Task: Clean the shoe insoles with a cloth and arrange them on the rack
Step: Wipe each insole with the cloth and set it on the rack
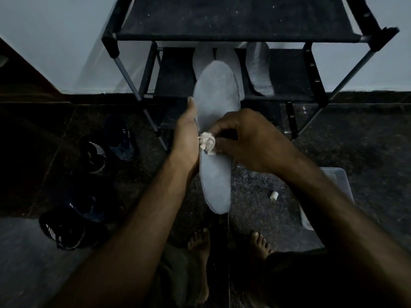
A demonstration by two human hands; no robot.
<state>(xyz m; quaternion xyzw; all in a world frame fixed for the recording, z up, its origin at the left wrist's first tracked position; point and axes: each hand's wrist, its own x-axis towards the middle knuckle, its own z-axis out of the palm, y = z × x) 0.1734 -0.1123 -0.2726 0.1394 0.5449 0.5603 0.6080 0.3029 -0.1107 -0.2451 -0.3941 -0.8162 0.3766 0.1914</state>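
Observation:
A long grey insole is held in the air in front of the rack, toe end pointing away from me. My left hand grips it along its left edge near the middle. My right hand pinches a small crumpled white cloth and presses it on the insole's middle. The black shoe rack stands against the wall. On its lower shelf lie three more grey insoles: one at the right, two partly hidden behind the held one.
Several dark shoes lie on the dark floor at the left. A clear plastic box sits at the right under my forearm, with a small white roll beside it. My bare feet show at the bottom.

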